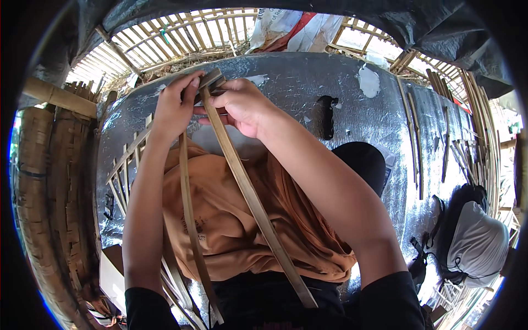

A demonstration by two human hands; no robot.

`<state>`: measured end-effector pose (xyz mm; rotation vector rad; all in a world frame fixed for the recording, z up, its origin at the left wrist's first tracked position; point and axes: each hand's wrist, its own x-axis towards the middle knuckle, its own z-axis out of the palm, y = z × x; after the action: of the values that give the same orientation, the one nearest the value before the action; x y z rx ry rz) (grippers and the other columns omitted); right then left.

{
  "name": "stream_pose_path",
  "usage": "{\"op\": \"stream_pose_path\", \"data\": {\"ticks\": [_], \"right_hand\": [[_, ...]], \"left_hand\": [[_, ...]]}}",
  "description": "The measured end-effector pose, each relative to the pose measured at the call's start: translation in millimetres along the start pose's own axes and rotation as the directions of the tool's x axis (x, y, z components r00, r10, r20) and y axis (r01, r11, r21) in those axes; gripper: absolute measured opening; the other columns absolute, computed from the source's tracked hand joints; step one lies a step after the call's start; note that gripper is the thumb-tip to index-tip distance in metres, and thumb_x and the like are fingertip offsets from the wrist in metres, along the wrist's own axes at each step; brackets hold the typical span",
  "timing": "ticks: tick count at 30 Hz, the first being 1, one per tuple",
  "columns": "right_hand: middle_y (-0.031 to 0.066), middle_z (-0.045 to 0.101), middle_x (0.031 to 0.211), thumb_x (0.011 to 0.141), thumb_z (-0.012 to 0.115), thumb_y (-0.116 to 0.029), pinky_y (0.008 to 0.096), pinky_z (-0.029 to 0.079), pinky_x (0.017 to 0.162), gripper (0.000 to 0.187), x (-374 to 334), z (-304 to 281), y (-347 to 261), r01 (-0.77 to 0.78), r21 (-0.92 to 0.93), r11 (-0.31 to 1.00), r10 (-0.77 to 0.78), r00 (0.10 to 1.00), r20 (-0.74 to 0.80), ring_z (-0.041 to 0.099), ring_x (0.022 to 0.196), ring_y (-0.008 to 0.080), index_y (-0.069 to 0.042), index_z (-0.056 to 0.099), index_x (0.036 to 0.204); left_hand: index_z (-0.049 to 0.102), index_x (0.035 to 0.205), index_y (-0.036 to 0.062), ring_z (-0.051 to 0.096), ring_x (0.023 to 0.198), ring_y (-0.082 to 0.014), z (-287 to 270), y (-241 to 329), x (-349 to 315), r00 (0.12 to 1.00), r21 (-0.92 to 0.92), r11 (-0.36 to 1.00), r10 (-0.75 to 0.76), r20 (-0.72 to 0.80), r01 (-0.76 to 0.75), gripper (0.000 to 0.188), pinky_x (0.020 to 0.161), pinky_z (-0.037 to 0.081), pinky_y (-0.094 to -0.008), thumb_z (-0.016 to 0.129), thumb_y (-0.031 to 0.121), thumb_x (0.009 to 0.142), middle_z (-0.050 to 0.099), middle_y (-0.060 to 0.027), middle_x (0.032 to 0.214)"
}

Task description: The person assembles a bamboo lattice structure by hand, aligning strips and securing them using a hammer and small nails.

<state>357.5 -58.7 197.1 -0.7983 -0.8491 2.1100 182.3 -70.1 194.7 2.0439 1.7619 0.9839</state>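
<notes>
My left hand (175, 104) and my right hand (242, 107) meet at the upper middle, both closed around the joined ends of bamboo strips. A short flat bamboo piece (211, 77) lies across the end there, pinched between thumbs and fingers. From it one long bamboo strip (247, 191) slants down toward my waist, passing under my right hand. A second, thinner bamboo strip (188, 198) runs down from near my left hand. Both strips lie over a brown cloth (308, 242) spread on my lap. My fingers partly hide how the pieces join.
A shiny silver sheet (363, 121) covers the surface around me. A slatted bamboo frame (126, 159) lies at left, near rolled bamboo matting (41, 209). Loose sticks (415, 143) and a grey-white bag (478, 245) are at right. A black object (328, 116) lies ahead.
</notes>
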Motion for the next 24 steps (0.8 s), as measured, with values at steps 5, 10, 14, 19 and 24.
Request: {"op": "stream_pose_path", "data": {"ticks": [5,10,14,19,24], "right_hand": [[0.0209,0.065,0.102,0.092,0.049,0.010,0.0430,0.067,0.070,0.019,29.8,-0.1,1.5,-0.035,0.015,0.999,0.035,0.999,-0.018,0.073,0.089,0.0354,0.010,0.058,0.109],[0.0265,0.064,0.105,0.095,0.045,0.007,0.0499,0.066,0.079,0.021,46.9,25.8,-0.8,-0.079,-0.052,0.996,0.076,0.995,-0.057,0.072,0.092,0.0416,0.013,0.054,0.114],[0.0296,0.063,0.110,0.097,0.044,0.005,0.0511,0.064,0.087,0.023,69.5,35.3,-9.0,-0.147,-0.069,0.987,0.141,0.987,-0.082,0.070,0.097,0.0438,0.013,0.049,0.118],[0.0207,0.061,0.103,0.098,0.043,0.003,0.0585,0.065,0.079,0.024,77.3,44.7,3.2,-0.106,-0.085,0.991,0.086,0.974,-0.209,0.069,0.084,0.0367,0.002,0.051,0.120],[0.0193,0.062,0.096,0.096,0.048,0.004,0.0528,0.067,0.064,0.018,69.1,55.1,-5.2,-0.063,-0.052,0.997,0.043,0.948,-0.315,0.069,0.073,0.0346,0.000,0.059,0.109]], "left_hand": [[0.070,0.123,0.0142,0.069,0.099,-0.0406,3.5,-18.2,9.4,0.995,0.063,0.993,-0.103,0.012,0.103,0.029,0.086,0.053,-0.0449,0.053,0.029,0.104,0.072,-0.0201,0.105],[0.069,0.124,0.0111,0.070,0.097,-0.0402,-6.4,-48.0,14.3,0.983,-0.221,0.958,-0.172,0.062,0.182,0.030,0.083,0.053,-0.0447,0.053,0.028,0.105,0.071,-0.0232,0.101],[0.067,0.118,0.0037,0.071,0.090,-0.0359,-5.7,-73.5,26.2,0.996,-0.152,0.984,-0.083,0.044,0.089,0.033,0.080,0.053,-0.0423,0.053,0.031,0.105,0.071,-0.0234,0.096],[0.065,0.114,0.0017,0.065,0.085,-0.0247,-3.3,-72.7,25.8,0.977,-0.155,0.980,-0.097,0.188,0.127,0.028,0.081,0.052,-0.0370,0.054,0.026,0.106,0.068,-0.0155,0.089],[0.062,0.116,-0.0048,0.060,0.093,-0.0105,-2.2,-70.8,25.6,0.966,-0.696,0.709,0.078,0.245,0.119,0.028,0.085,0.051,-0.0305,0.051,0.019,0.107,0.069,-0.0067,0.103]]}}
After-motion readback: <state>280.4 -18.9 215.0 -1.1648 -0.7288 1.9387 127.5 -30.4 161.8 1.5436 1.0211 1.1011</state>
